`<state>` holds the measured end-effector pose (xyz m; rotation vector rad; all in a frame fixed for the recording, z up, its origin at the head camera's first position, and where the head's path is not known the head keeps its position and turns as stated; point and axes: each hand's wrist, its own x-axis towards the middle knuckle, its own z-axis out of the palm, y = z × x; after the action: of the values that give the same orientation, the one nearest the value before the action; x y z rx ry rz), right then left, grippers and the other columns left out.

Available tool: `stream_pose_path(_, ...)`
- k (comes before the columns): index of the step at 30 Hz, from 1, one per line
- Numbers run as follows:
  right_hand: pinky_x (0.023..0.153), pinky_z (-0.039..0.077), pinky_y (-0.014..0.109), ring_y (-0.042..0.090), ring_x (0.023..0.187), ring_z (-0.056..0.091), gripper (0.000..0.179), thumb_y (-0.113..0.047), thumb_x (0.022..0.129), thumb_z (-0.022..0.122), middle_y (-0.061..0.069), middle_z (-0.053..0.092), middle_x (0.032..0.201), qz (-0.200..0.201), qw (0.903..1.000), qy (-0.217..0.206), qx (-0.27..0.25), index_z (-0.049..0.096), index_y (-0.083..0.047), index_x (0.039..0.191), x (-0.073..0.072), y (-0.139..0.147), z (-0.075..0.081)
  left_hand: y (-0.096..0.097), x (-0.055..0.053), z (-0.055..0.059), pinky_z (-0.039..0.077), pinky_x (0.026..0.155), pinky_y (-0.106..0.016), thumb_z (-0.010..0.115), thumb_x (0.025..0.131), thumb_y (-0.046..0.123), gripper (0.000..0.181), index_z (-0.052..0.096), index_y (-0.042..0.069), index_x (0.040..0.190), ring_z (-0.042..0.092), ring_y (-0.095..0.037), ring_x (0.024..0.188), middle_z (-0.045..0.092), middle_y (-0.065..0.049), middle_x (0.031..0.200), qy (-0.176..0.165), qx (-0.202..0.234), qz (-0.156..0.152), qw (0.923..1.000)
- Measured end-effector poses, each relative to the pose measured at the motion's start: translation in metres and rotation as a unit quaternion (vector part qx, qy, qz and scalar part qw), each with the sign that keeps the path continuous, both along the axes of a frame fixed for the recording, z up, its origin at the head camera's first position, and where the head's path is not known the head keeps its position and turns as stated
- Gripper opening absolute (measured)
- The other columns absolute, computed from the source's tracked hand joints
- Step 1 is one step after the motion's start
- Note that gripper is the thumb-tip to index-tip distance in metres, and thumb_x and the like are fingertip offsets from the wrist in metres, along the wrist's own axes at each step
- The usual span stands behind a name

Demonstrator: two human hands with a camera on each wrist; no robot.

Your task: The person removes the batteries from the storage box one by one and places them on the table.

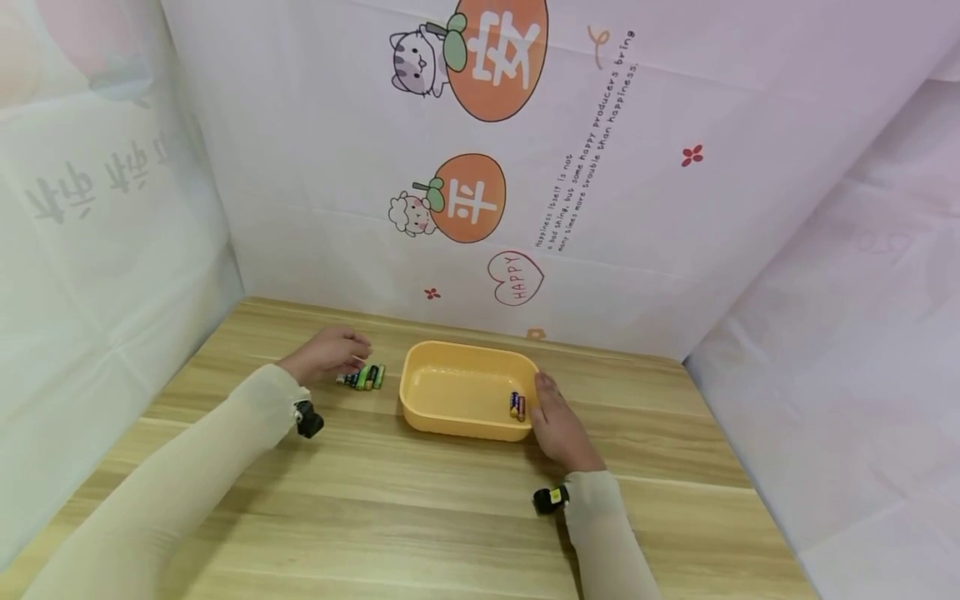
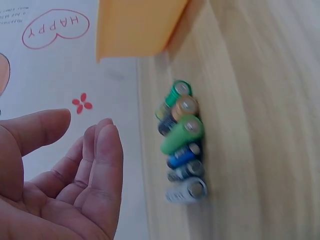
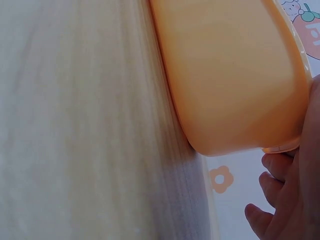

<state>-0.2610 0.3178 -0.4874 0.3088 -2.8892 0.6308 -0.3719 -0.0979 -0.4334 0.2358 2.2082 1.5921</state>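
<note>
My left hand [image 1: 330, 353] hovers just over a row of several small batteries [image 1: 365, 378] on the wooden table. In the left wrist view the left hand [image 2: 75, 185] has its thumb and fingers apart with nothing between them, beside the batteries [image 2: 184, 132] in green, blue, tan and white. At its right end, a yellow plastic bin [image 1: 457, 428] has my right hand [image 1: 558, 425] resting against it. The right wrist view shows the fingers [image 3: 272, 187] by the bin's end lip; the thumb tip is hidden there. Two batteries [image 1: 517, 406] lie inside the bin at its right end.
The wooden table [image 1: 420, 517] runs back to a printed white cloth [image 1: 337, 208] hung behind it. Cloth also hangs along the left and right sides. A small black camera [image 1: 307, 418] sits on the left wrist, another black camera [image 1: 551, 499] on the right wrist.
</note>
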Motion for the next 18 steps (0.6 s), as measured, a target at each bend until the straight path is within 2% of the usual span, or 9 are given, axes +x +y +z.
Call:
stream_pose_path(4,0.116,0.018,0.049,0.032,0.145,0.014,0.057,-0.016,0.103,0.033,0.017,0.018,0.159,0.0,1.0,-0.001,-0.002,0.012,0.0,0.154,0.001,0.001,0.0,0.013,-0.005,0.001,0.052,0.092,-0.043,0.053,0.101,0.013,0.044,0.043,-0.01,0.137,0.058,-0.037,0.112,0.049,-0.029,0.133,0.001,-0.001,-0.01,1.0)
stream_pose_path(11,0.116,0.018,0.049,0.031,0.145,0.014,0.058,-0.017,0.103,0.033,0.018,0.018,0.159,0.0,1.0,-0.003,0.0,0.012,0.0,0.154,0.0,0.0,0.0,0.036,-0.001,0.012,0.05,0.095,-0.045,0.054,0.1,0.013,0.044,0.045,-0.007,0.138,0.057,-0.038,0.114,0.05,-0.027,0.133,0.0,-0.005,-0.014,0.9999)
stream_pose_path(18,0.116,0.018,0.049,0.032,0.145,0.014,0.058,-0.015,0.102,0.034,0.019,0.018,0.158,0.002,1.0,-0.003,0.007,0.013,0.002,0.154,-0.002,0.001,0.0,0.064,0.001,0.021,0.053,0.091,-0.042,0.058,0.099,0.013,0.038,0.052,-0.005,0.131,0.062,-0.031,0.104,0.058,-0.023,0.123,0.004,0.001,-0.022,0.9997)
